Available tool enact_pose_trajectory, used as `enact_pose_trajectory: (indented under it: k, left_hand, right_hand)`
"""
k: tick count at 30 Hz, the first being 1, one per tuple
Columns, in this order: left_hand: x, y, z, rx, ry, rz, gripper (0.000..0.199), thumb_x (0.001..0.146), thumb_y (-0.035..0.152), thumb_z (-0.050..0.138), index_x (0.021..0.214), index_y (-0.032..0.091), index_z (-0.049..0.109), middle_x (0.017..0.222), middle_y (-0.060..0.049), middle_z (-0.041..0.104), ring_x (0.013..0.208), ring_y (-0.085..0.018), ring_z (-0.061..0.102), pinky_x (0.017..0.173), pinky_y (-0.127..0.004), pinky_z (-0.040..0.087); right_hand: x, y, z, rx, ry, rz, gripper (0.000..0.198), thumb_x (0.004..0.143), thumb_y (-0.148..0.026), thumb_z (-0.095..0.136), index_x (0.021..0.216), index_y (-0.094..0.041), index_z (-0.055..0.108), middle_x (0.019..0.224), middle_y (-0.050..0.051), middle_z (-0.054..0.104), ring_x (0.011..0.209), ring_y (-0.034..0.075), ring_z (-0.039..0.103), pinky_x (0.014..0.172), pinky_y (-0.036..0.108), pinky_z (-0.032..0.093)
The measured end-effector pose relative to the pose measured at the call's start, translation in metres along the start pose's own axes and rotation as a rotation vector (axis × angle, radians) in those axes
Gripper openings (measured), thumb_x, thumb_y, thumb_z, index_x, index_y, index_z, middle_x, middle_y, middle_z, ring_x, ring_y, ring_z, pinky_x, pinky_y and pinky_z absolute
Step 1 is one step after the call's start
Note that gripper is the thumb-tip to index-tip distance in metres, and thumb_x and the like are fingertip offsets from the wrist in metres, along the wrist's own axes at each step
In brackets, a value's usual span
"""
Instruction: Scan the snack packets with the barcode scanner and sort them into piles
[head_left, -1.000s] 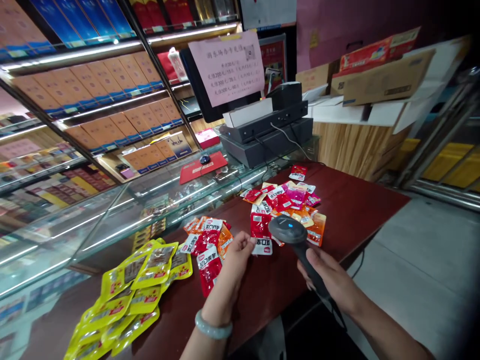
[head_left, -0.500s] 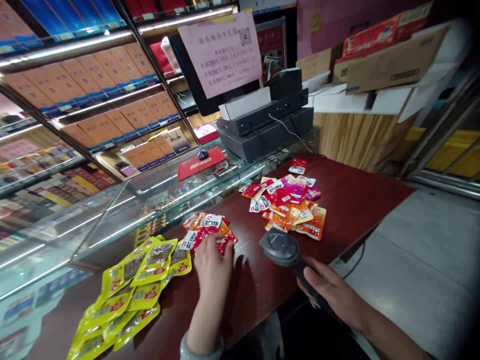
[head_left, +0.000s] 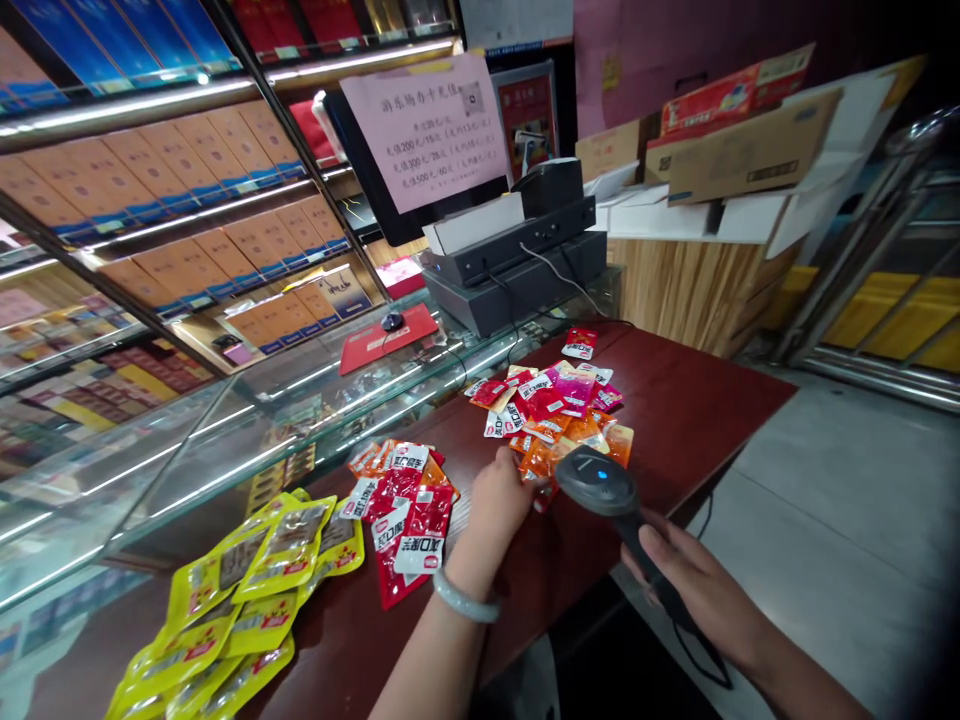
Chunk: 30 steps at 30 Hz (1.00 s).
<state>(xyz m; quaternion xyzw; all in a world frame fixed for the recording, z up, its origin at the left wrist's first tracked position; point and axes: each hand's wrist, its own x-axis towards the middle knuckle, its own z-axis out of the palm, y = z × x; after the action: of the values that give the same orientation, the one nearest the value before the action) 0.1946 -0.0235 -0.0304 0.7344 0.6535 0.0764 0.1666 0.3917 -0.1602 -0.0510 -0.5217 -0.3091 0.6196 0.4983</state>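
Observation:
My left hand (head_left: pixel 501 500), with a pale bracelet at the wrist, is at the near edge of a pile of small red, pink and orange snack packets (head_left: pixel 574 390). Its fingers are curled at a red-orange snack packet (head_left: pixel 546 494), partly hidden by the hand. My right hand (head_left: pixel 686 570) is wrapped round the handle of a dark grey barcode scanner (head_left: pixel 600 482), with a blue light lit on its head. Left of my left hand lies a second group of red and orange packets (head_left: pixel 409 510). Yellow snack packets (head_left: pixel 247 590) lie in a heap further left.
The packets rest on a dark red-brown table (head_left: pixel 697 390). Behind it, a glass counter (head_left: pixel 285 400) carries a red mat (head_left: pixel 390 340) with a mouse. A monitor with a pink notice (head_left: pixel 427 130) and a cash drawer (head_left: pixel 517 285) stand at the back. The scanner's cable hangs by my right hand.
My left hand has left the red packets on the left and moved right to the other pile. More red packets show where it was. The scanner's blue light is now visible.

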Motion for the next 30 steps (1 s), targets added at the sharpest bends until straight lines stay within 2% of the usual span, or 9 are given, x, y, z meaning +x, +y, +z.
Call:
enact_pose_trajectory:
  k: [3,9,13,17,20,22,23,27,30]
  left_hand:
    - [-0.016,-0.026,-0.004,-0.196,-0.043,-0.066,0.032,0.08,0.039,0.069,0.099,0.021,0.05,0.081,-0.002,0.066,0.074,-0.019,0.061,0.062,-0.026,0.036]
    - [-0.05,-0.055,-0.009,-0.341,0.056,-0.136,0.03,0.076,0.035,0.07,0.089,0.022,0.046,0.071,0.004,0.056,0.065,-0.015,0.055,0.062,-0.024,0.035]
    - [-0.062,-0.067,-0.016,-0.314,0.092,-0.157,0.033,0.073,0.041,0.07,0.088,0.022,0.047,0.07,0.003,0.057,0.065,-0.017,0.056,0.063,-0.026,0.036]
    - [-0.078,-0.105,-0.037,-0.259,0.135,-0.224,0.034,0.075,0.046,0.066,0.092,0.021,0.051,0.077,-0.002,0.065,0.07,-0.022,0.062,0.066,-0.029,0.041]
    - [-0.084,-0.127,-0.056,0.037,0.374,-0.317,0.04,0.078,0.048,0.062,0.105,0.019,0.056,0.1,-0.012,0.068,0.094,-0.03,0.064,0.082,-0.04,0.045]
    - [-0.076,-0.121,-0.061,0.156,0.503,-0.291,0.043,0.08,0.048,0.061,0.111,0.019,0.058,0.111,-0.015,0.066,0.108,-0.033,0.06,0.093,-0.045,0.042]
    - [-0.068,-0.11,-0.059,0.137,0.499,-0.239,0.042,0.081,0.049,0.06,0.111,0.019,0.06,0.112,-0.014,0.067,0.11,-0.033,0.059,0.096,-0.045,0.041]
    - [-0.02,-0.046,-0.033,-0.141,0.226,0.028,0.031,0.084,0.048,0.059,0.095,0.022,0.07,0.098,-0.008,0.072,0.094,-0.024,0.064,0.083,-0.033,0.046]
    - [0.015,-0.007,-0.009,-0.327,0.046,0.041,0.035,0.085,0.053,0.058,0.088,0.02,0.071,0.084,-0.006,0.073,0.072,-0.017,0.064,0.065,-0.026,0.042]
  right_hand:
    - [0.003,0.0,-0.003,0.003,-0.064,0.002,0.07,0.076,-0.072,0.066,0.122,-0.019,0.064,0.061,-0.003,0.053,0.052,0.013,0.049,0.05,0.024,0.041]
    - [0.012,0.009,0.005,0.005,-0.249,-0.007,0.063,0.084,-0.067,0.062,0.121,-0.017,0.061,0.064,-0.004,0.051,0.053,0.01,0.043,0.051,0.023,0.036]
    - [0.009,0.009,0.015,-0.008,-0.274,0.055,0.072,0.077,-0.071,0.065,0.124,-0.017,0.062,0.066,-0.002,0.056,0.055,0.012,0.047,0.052,0.024,0.037]
    - [0.004,0.013,0.016,0.036,-0.237,0.11,0.072,0.076,-0.07,0.067,0.127,-0.02,0.063,0.074,0.002,0.064,0.065,0.016,0.056,0.057,0.026,0.042]
    - [0.005,0.014,0.014,0.064,-0.214,0.101,0.069,0.077,-0.067,0.069,0.126,-0.02,0.064,0.072,0.002,0.063,0.065,0.015,0.056,0.056,0.024,0.041]
    - [0.008,0.014,0.012,0.067,-0.226,0.091,0.069,0.076,-0.067,0.07,0.127,-0.019,0.064,0.069,0.001,0.061,0.06,0.013,0.053,0.052,0.023,0.039]
    - [0.01,0.013,0.011,0.062,-0.234,0.088,0.071,0.076,-0.068,0.07,0.127,-0.019,0.064,0.068,0.0,0.06,0.058,0.013,0.051,0.051,0.023,0.038]
    - [0.013,0.01,0.005,0.044,-0.212,0.078,0.07,0.078,-0.068,0.068,0.128,-0.02,0.064,0.068,0.001,0.061,0.06,0.014,0.055,0.053,0.023,0.042]
    - [0.013,0.011,-0.001,0.072,-0.153,0.093,0.07,0.077,-0.068,0.069,0.129,-0.021,0.063,0.072,0.002,0.064,0.068,0.017,0.06,0.059,0.025,0.046]
